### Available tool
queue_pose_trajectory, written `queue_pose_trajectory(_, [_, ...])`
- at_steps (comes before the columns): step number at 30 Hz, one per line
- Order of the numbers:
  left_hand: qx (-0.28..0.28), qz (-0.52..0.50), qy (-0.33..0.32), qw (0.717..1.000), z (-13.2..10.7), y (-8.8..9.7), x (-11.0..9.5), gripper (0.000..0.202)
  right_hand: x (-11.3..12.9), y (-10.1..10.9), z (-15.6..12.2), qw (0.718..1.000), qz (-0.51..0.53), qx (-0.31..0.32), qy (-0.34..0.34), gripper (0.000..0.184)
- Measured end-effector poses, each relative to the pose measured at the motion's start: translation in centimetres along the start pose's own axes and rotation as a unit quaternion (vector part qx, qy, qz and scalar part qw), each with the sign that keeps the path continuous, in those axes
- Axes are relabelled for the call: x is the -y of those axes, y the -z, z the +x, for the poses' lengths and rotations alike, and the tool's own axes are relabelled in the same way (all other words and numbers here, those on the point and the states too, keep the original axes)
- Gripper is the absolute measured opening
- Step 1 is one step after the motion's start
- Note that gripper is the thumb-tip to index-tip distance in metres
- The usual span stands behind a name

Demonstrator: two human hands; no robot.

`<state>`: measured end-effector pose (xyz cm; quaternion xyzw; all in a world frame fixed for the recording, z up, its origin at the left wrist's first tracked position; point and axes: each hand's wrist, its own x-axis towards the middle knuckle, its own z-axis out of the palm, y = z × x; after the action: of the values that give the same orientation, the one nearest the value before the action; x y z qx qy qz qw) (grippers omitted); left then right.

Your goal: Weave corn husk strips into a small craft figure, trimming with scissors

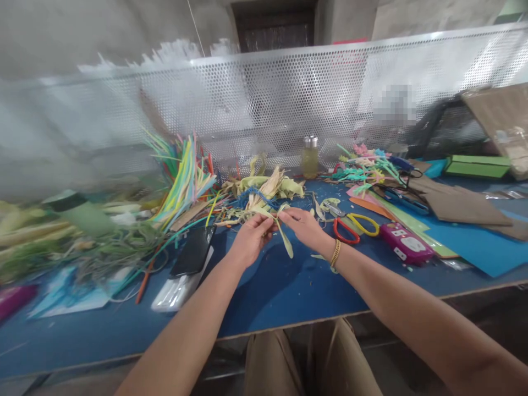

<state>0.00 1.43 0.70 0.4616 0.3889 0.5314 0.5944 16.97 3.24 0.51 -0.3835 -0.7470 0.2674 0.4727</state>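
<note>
Above the littered blue table (289, 302), with a perforated screen (297, 104) and grey wall (124, 27) behind, I have the left hand (252, 237) and right hand (304, 225) nearly touching — fingertips pinched together on a green strip (285, 242) between them, one end dangling — and scissors (339, 212) lying to the right.

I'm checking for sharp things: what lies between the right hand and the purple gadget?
In the head view, red-and-yellow-handled scissors lie between the right hand and the purple gadget.
</note>
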Motion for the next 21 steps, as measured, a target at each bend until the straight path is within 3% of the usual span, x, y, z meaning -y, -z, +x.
queue_pose_trajectory(4, [-0.014, 0.093, -0.041, 0.995, 0.0, 0.0, 0.1, 0.029, -0.3, -0.8, -0.2, 0.991, 0.118, -0.002, -0.055, 0.026])
queue_pose_trajectory(11, [-0.028, 0.162, -0.131, 0.978, 0.4, 0.2, -0.1, 0.02, -0.9, -0.1, 0.5, 0.958, 0.255, -0.024, -0.13, 0.029])
queue_pose_trajectory(18, [0.06, 0.238, -0.119, 0.962, 0.3, 0.0, -0.1, 0.016, -1.1, 0.5, 0.8, 0.896, 0.402, -0.033, -0.186, 0.036])
queue_pose_trajectory(21, [0.089, 0.284, -0.129, 0.946, 0.9, 0.5, 0.5, 0.021, -1.3, 0.5, 0.9, 0.899, 0.397, -0.035, -0.183, 0.037])
